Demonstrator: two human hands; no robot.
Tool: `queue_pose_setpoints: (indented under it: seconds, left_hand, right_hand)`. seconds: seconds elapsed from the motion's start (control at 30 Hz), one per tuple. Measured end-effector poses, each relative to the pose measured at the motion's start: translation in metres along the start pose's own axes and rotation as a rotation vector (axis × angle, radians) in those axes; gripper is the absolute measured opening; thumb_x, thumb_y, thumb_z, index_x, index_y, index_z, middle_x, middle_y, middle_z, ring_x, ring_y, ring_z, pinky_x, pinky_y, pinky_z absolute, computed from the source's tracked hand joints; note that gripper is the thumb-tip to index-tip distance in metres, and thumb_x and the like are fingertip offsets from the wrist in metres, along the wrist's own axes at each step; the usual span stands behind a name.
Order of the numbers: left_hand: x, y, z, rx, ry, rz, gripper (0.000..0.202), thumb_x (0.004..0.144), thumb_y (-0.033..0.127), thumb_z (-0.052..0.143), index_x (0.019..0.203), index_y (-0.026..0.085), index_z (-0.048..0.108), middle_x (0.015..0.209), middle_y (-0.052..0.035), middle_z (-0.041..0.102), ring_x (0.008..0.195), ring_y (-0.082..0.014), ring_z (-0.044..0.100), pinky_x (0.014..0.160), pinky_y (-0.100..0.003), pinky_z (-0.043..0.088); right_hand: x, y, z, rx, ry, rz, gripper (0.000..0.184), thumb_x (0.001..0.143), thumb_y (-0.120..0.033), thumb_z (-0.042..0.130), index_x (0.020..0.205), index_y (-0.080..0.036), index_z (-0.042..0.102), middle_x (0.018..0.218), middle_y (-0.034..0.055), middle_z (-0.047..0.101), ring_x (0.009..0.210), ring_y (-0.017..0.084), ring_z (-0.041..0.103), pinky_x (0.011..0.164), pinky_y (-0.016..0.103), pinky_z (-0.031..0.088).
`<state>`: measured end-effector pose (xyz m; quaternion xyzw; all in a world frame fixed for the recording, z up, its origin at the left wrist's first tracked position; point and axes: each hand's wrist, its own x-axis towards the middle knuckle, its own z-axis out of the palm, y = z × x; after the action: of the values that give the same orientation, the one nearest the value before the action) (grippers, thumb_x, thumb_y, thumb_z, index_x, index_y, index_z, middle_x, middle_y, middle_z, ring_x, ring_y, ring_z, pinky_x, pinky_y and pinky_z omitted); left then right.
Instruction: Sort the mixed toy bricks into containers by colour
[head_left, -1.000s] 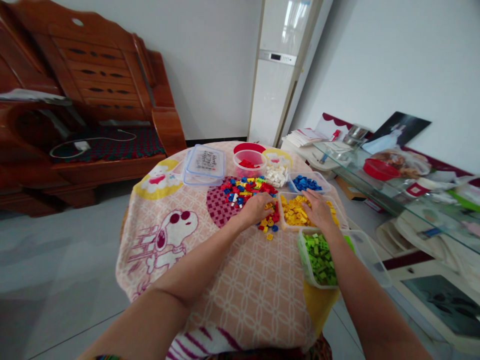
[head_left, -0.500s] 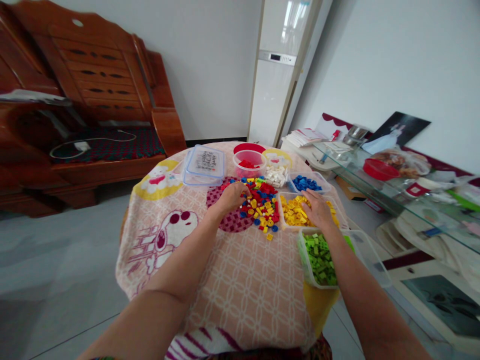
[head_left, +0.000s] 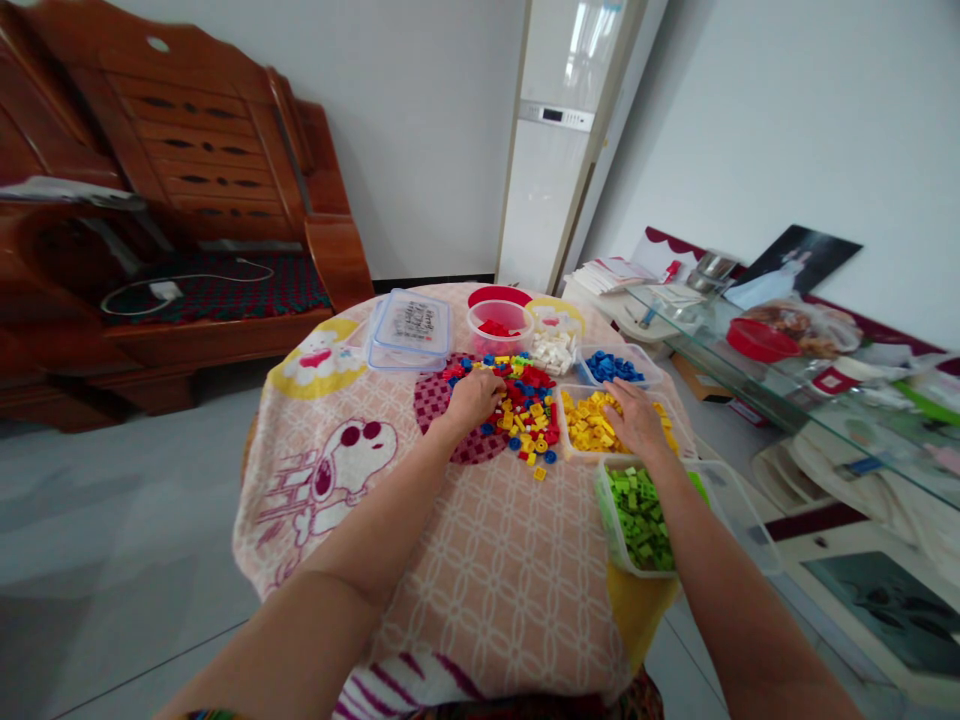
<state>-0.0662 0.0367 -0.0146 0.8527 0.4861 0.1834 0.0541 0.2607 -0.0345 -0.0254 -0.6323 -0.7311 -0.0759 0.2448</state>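
A heap of mixed red, blue and yellow bricks [head_left: 525, 405] lies on the cloth-covered round table [head_left: 450, 560]. My left hand [head_left: 474, 398] rests palm down on the heap's left edge, fingers curled into the bricks; whatever they hold is hidden. My right hand [head_left: 636, 418] lies flat, fingers spread, in the clear box of yellow bricks [head_left: 586, 420]. Around it stand a box of green bricks [head_left: 637, 515], one of blue bricks [head_left: 611, 366], a tub of white bricks [head_left: 553, 350] and a tub of red bricks [head_left: 497, 327].
Stacked clear lids [head_left: 409, 328] lie at the table's back left. A wooden bench [head_left: 172, 220] stands to the left, a tall white air conditioner [head_left: 559, 140] behind, and a cluttered glass shelf [head_left: 787, 370] to the right.
My left hand swept from the heap's right side across to its left edge, then shifted slightly back to the right. My right hand stayed in the yellow box.
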Motion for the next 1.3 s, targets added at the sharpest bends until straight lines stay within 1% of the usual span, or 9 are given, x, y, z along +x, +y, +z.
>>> queue_pose_setpoints:
  seconds: [0.17,0.33,0.43,0.57,0.73,0.87,1.0,1.13,1.3]
  left_hand:
    - [0.0,-0.003,0.001,-0.034,0.067,-0.052,0.016,0.093,0.022,0.06,0.095,0.019,0.076,0.102,-0.0084,0.074,0.1,-0.0207,0.067,0.091,-0.029,0.051]
    - [0.001,0.003,-0.004,-0.208,0.17,-0.028,0.014,0.092,0.023,0.061,0.093,0.018,0.075,0.098,-0.0074,0.076,0.095,-0.0206,0.068,0.088,-0.03,0.051]
    - [0.001,0.017,-0.005,-0.325,0.195,0.035,0.014,0.091,0.023,0.062,0.092,0.018,0.075,0.094,-0.0068,0.076,0.088,-0.0189,0.069,0.084,-0.029,0.052]
    - [-0.005,0.048,-0.002,-0.435,0.18,0.201,0.017,0.094,0.023,0.06,0.097,0.017,0.075,0.095,-0.0075,0.076,0.087,-0.0175,0.069,0.083,-0.027,0.051]
    - [-0.016,0.085,0.01,-0.425,0.084,0.316,0.019,0.095,0.023,0.057,0.101,0.019,0.074,0.1,-0.0077,0.075,0.095,-0.0187,0.069,0.085,-0.026,0.052]
    - [-0.022,0.096,0.016,-0.377,0.01,0.345,0.024,0.095,0.022,0.054,0.107,0.022,0.075,0.105,-0.0067,0.073,0.1,-0.0184,0.068,0.086,-0.025,0.052]
    - [-0.018,0.084,0.011,-0.384,0.042,0.321,0.028,0.093,0.017,0.053,0.11,0.021,0.075,0.108,-0.008,0.073,0.102,-0.0192,0.068,0.089,-0.027,0.053]
    - [-0.008,0.055,-0.001,-0.321,0.079,0.202,0.025,0.091,0.016,0.055,0.102,0.019,0.077,0.102,-0.008,0.075,0.096,-0.0198,0.069,0.086,-0.027,0.052]
    - [0.001,0.016,-0.017,-0.299,-0.005,0.123,0.017,0.083,0.017,0.063,0.087,0.017,0.08,0.084,-0.0042,0.077,0.076,-0.0161,0.067,0.072,-0.024,0.048]
  right_hand:
    - [0.0,0.0,0.001,0.008,0.014,-0.006,0.048,0.09,-0.023,0.052,0.136,-0.019,0.064,0.141,0.0126,0.063,0.134,0.031,0.054,0.117,0.054,0.042]
    - [0.0,0.0,0.0,0.009,0.019,-0.006,0.048,0.089,-0.024,0.052,0.135,-0.018,0.066,0.141,0.014,0.063,0.133,0.033,0.055,0.116,0.055,0.043]
    - [0.0,0.0,0.0,0.013,0.019,-0.012,0.047,0.089,-0.024,0.052,0.134,-0.018,0.066,0.141,0.0133,0.063,0.134,0.032,0.055,0.115,0.054,0.043]
    - [0.0,0.0,0.0,0.017,0.021,-0.017,0.047,0.091,-0.025,0.052,0.135,-0.019,0.065,0.142,0.0131,0.062,0.135,0.032,0.054,0.116,0.054,0.042]
    - [0.0,0.0,0.001,0.013,0.016,-0.008,0.046,0.093,-0.028,0.051,0.136,-0.021,0.064,0.142,0.0129,0.062,0.135,0.032,0.054,0.116,0.054,0.042]
    - [0.0,0.0,0.0,0.026,0.019,-0.021,0.047,0.095,-0.029,0.05,0.139,-0.021,0.062,0.145,0.0127,0.06,0.136,0.032,0.053,0.116,0.055,0.042]
    - [0.0,-0.001,0.0,0.026,0.018,-0.015,0.047,0.093,-0.027,0.051,0.138,-0.021,0.063,0.144,0.0122,0.061,0.136,0.032,0.053,0.116,0.054,0.042]
    - [0.0,-0.001,0.0,0.022,0.014,-0.006,0.046,0.091,-0.025,0.051,0.134,-0.018,0.066,0.141,0.0139,0.062,0.135,0.032,0.053,0.117,0.054,0.041]
    - [0.0,-0.001,0.001,0.018,0.032,-0.007,0.047,0.09,-0.025,0.051,0.134,-0.017,0.066,0.141,0.0141,0.063,0.132,0.032,0.055,0.116,0.055,0.042]
